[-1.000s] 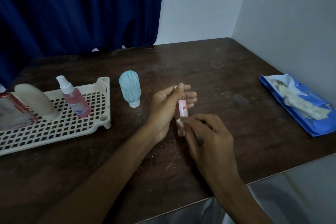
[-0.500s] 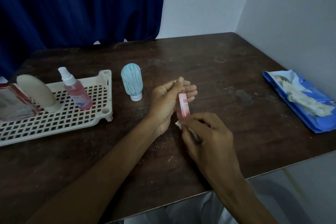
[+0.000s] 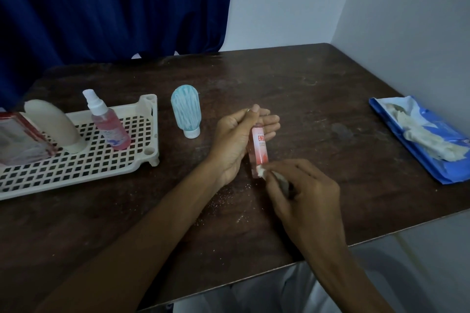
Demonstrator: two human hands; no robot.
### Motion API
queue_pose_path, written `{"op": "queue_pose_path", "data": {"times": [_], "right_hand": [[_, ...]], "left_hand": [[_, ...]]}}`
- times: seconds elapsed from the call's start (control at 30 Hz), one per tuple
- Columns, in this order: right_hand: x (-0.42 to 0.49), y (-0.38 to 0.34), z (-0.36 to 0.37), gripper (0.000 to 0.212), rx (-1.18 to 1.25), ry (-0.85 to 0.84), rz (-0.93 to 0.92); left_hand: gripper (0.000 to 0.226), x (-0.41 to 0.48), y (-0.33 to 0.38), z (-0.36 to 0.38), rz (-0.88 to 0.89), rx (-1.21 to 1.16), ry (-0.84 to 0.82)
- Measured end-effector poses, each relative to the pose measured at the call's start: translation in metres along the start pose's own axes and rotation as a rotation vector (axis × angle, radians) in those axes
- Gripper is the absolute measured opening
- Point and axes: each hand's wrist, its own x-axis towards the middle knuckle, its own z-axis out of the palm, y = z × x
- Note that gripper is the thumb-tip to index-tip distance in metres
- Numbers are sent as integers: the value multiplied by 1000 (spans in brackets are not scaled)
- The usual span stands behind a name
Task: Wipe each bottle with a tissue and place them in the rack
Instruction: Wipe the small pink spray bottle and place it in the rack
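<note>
Count: one rack (image 3: 150, 109) holding three items; one teal bottle (image 3: 186, 109) standing cap-down just right of it; one small pink bottle (image 3: 259, 150), held at scene centre. Left hand (image 3: 236, 140) grips its far end. Right hand (image 3: 305, 193) pinches the tissue (image 3: 262, 171) against its near end, nearer than 1 s ago. Long axis near–far.

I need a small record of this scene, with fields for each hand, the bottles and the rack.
left hand: holds pink bottle above the table
right hand: pinches tissue against the bottle's lower end
rack: holds spray bottle, cream bottle, red-edged item
blue bottle: on the table beside the rack, cap down
tissue pack: far right, open
</note>
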Motion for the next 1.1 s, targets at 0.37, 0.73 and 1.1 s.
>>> {"op": "queue_pose_path", "data": {"times": [0.37, 0.73, 1.1], "right_hand": [[7, -2, 1, 16, 43, 54, -11], [33, -4, 8, 8, 46, 39, -9], [48, -4, 12, 12, 47, 69, -1]], "left_hand": [[32, 0, -3, 0, -30, -71, -91], [39, -1, -3, 1, -27, -59, -98], [35, -3, 0, 0, -26, -19, -133]]}}
